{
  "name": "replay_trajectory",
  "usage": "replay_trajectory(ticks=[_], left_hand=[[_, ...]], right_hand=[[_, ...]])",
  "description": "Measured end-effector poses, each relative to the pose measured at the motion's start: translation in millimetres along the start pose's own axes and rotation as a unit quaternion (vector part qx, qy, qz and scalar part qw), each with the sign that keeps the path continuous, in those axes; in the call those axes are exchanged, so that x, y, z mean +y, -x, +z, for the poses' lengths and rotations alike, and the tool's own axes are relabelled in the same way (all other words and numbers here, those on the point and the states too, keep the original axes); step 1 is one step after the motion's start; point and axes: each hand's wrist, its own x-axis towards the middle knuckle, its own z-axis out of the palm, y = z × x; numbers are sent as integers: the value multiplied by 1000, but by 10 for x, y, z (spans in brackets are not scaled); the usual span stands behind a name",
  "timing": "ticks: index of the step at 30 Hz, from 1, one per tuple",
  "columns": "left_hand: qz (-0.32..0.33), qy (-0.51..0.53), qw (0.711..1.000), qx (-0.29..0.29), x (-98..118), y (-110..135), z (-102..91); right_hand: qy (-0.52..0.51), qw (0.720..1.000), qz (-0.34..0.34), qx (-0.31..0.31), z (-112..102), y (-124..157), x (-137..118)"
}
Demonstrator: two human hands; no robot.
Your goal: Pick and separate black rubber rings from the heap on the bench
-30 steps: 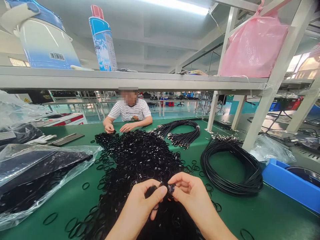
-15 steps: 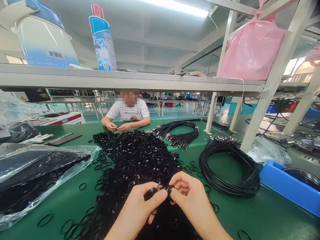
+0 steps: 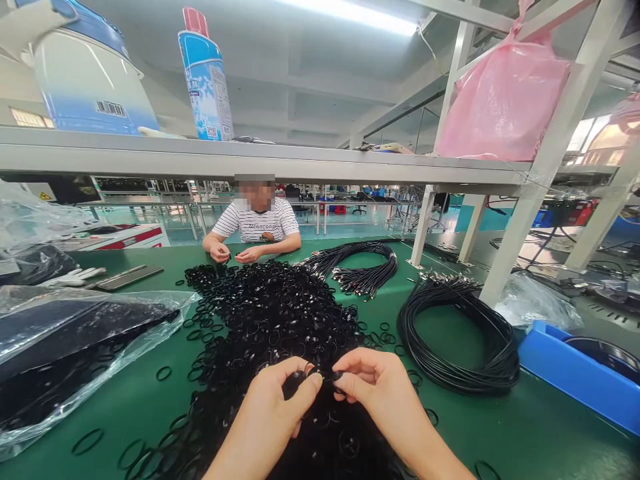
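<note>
A big heap of thin black rings [image 3: 285,310], rubber by their look, covers the middle of the green table [image 3: 145,400]. Over its near part, my left hand [image 3: 273,403] pinches a black ring [image 3: 315,371] between thumb and forefinger. Facing it, my right hand [image 3: 383,393] is closed on another small black ring [image 3: 337,376] at its fingertips. A narrow gap separates the two hands. My curled fingers partly hide both rings, so any further rings in them cannot be made out.
Coiled black cables [image 3: 460,340] lie to the right beside a blue bin [image 3: 575,373]. A clear plastic bag [image 3: 90,347] holding black material lies left. Across the table a person [image 3: 257,223] handles small black pieces. A shelf [image 3: 300,160] spans overhead, carrying a spray can [image 3: 205,87].
My hands have drawn slightly apart, leaving a gap where they met before. My left hand shifted a little left. The person opposite has also parted their hands slightly.
</note>
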Motion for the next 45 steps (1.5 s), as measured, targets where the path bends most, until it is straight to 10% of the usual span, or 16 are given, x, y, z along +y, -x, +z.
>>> replay_trajectory(ticks=[16,25,40,45], left_hand=[[16,62,998,2,-72,-84,-171],[12,63,997,-47,-43,-43,-70],[17,31,996,-81,-84,-9,111],[80,-63,995,-11,-51,23,126]], right_hand=[[30,999,0,13,-294,-177,193],[-13,998,-12,-58,-132,-8,-25],[-30,999,-10,6,18,-17,88],[71,997,-26,33,67,65,21]])
